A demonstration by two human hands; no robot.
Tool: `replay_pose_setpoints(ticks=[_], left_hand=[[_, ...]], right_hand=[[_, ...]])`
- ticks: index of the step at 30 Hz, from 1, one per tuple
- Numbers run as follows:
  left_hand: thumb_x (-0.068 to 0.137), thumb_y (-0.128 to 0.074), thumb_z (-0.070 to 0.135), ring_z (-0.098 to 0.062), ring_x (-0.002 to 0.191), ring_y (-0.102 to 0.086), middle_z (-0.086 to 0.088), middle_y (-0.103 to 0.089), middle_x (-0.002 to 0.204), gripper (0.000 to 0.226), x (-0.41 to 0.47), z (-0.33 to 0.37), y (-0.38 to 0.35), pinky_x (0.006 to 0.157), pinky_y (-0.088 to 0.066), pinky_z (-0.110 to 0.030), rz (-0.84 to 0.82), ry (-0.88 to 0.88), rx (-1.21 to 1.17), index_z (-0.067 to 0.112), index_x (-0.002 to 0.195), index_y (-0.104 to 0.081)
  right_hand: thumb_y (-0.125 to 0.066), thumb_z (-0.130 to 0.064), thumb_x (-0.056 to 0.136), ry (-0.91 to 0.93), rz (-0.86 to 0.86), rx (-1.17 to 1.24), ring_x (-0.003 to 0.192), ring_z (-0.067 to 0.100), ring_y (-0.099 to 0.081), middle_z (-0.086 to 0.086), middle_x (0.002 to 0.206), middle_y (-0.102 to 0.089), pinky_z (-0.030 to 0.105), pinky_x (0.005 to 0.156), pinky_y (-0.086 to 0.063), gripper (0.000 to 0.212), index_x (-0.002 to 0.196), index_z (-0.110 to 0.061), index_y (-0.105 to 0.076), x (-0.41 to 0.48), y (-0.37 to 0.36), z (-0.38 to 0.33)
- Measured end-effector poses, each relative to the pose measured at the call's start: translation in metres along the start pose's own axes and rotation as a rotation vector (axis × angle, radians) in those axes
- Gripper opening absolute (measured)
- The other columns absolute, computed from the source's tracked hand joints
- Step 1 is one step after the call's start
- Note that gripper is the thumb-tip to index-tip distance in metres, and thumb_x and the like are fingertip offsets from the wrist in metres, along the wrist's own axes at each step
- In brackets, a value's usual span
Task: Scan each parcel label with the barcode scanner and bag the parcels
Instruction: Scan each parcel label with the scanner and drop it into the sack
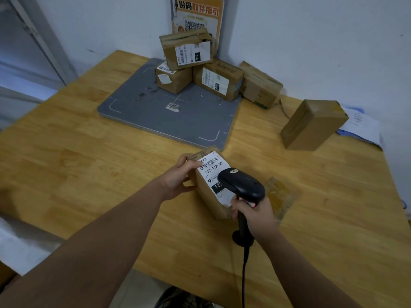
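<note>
On the pale wooden tabletop (93,156), a small brown cardboard parcel (209,196) is gripped at its rigid edge by the left hand (178,178); a black handheld barcode scanner (241,185) is clenched in the right hand (255,214). It looks light.

Wooden counter in a white-walled corner

A grey mat (155,116) with white corner marks lies on the counter (66,152). An orange poster (201,16) leans in the corner, and white papers (361,125) rest at the counter's right edge.
</note>
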State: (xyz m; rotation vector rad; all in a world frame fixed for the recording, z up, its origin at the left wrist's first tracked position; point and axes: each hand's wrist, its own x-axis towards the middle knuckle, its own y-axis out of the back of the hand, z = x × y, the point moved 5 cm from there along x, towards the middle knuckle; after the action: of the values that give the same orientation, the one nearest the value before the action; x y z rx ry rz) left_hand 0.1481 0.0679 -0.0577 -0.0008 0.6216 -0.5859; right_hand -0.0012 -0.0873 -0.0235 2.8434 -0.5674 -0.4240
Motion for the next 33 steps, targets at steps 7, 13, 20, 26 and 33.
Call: replay_pose_setpoints(ticks=[7,13,20,26,33], left_hand=[[0.081,-0.068,0.04,-0.025,0.125,-0.039,0.0,-0.052,0.129,0.037,0.004,0.005,-0.014,0.107,-0.026,-0.047,0.001,-0.045,0.03,0.04,0.11,-0.046],[0.065,-0.073,0.043,-0.022,0.123,-0.046,-0.004,-0.056,0.129,0.044,-0.001,0.015,-0.024,0.104,-0.03,-0.051,0.04,-0.116,0.085,0.04,0.101,-0.048],[0.062,-0.079,0.045,-0.021,0.107,-0.053,-0.006,-0.051,0.123,0.047,-0.014,0.059,0.004,0.076,-0.044,-0.029,0.27,-0.314,0.211,0.042,0.099,-0.051],[0.069,-0.078,0.046,-0.024,0.11,-0.05,-0.009,-0.048,0.128,0.047,-0.017,0.062,0.02,0.078,-0.043,-0.032,0.324,-0.322,0.258,0.039,0.105,-0.049],[0.082,-0.073,0.035,-0.018,0.104,-0.049,-0.006,-0.049,0.129,0.042,-0.011,0.06,0.026,0.07,-0.038,-0.026,0.361,-0.305,0.249,0.034,0.113,-0.045]], right_hand=[[-0.066,-0.003,0.082,-0.013,0.029,0.064,0.058,0.027,-0.062,0.019,0.065,-0.063,0.045,0.07,-0.052,0.011,0.071,-0.007,-0.064,-0.009,0.007,0.006],[-0.065,0.001,0.085,-0.026,0.051,0.083,0.06,0.024,-0.062,0.012,0.063,-0.062,0.039,0.069,-0.052,0.015,0.073,-0.008,-0.064,-0.013,0.008,0.007],[-0.071,-0.016,0.083,0.069,0.146,-0.054,0.048,0.019,-0.045,0.009,0.049,-0.045,0.03,0.051,-0.035,0.04,0.054,0.0,-0.048,-0.015,0.008,-0.019],[-0.07,-0.016,0.082,0.085,0.143,-0.081,0.046,0.015,-0.047,0.009,0.049,-0.048,0.028,0.049,-0.038,0.037,0.052,-0.005,-0.05,-0.019,0.003,-0.036],[-0.07,-0.016,0.083,0.068,0.134,-0.078,0.051,0.015,-0.054,0.011,0.056,-0.057,0.025,0.05,-0.043,0.024,0.069,0.001,-0.064,-0.02,0.007,-0.041]])
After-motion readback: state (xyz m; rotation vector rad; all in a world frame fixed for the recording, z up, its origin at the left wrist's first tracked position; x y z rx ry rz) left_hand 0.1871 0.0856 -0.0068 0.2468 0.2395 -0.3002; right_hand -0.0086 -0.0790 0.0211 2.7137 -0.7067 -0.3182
